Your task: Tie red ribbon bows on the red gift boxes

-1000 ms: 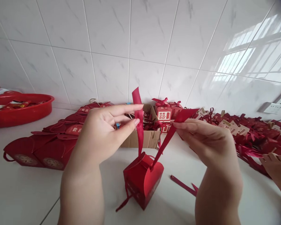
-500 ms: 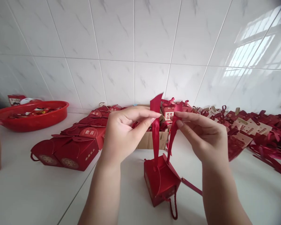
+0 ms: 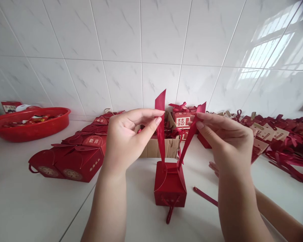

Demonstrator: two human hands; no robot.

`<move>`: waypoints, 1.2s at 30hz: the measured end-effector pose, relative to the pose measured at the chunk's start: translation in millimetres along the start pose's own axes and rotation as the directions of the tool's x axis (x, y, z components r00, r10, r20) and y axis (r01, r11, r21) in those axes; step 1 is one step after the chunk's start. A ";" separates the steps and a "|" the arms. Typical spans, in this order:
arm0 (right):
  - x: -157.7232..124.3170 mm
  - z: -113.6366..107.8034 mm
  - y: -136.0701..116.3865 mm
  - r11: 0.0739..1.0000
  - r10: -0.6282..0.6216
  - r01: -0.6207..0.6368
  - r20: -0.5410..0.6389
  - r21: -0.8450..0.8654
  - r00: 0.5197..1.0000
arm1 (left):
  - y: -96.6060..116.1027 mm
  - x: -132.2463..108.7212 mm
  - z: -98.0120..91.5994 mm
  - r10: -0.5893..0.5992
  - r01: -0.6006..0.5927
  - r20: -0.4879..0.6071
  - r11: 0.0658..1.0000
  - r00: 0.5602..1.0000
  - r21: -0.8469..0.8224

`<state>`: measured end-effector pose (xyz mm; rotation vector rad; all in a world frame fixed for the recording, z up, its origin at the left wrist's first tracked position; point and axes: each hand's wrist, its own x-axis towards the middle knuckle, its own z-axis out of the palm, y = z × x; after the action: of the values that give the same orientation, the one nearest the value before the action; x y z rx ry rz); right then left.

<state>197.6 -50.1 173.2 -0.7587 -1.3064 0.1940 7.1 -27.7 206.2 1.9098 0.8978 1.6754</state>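
A small red gift box stands upright on the white table, its curved top flaps folded together. A dark red cord handle droops from its near side. Two ends of a red ribbon rise from the box top in a V. My left hand pinches the left end between thumb and fingers. The right end is pinched by my right hand, with a short tip above the fingers. On the table to the right lies a thin dark red strip, partly behind my right forearm.
Folded red boxes are lined up at left, before a red basin of wrapped sweets. Behind my box is a cardboard carton and ribboned boxes. Many more lie right. Another person's arm reaches in from the right.
My hands have spread apart, opening the ribbon ends into a wider V. The box has turned and sits straighter, its handle toward me. Another person's arm now shows at right.
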 end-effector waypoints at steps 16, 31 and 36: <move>3.2 -3.5 3.0 0.999 -0.051 0.051 -0.061 0.002 0.997 | -5.8 2.3 2.7 0.147 -0.146 -0.065 0.989 0.987 0.018; 2.9 -0.7 2.3 0.998 0.030 -0.030 -0.006 0.056 1.000 | 1.4 0.9 14.7 -0.023 0.008 -0.073 0.982 0.997 -0.191; 2.3 0.9 3.3 1.000 0.024 -0.024 -0.008 0.020 1.000 | 0.7 1.1 12.4 -0.046 0.035 -0.070 0.987 0.996 -0.157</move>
<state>198.5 -46.0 173.1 -0.7580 -1.2862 0.2230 19.4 -26.4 205.4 1.7259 0.8023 1.7477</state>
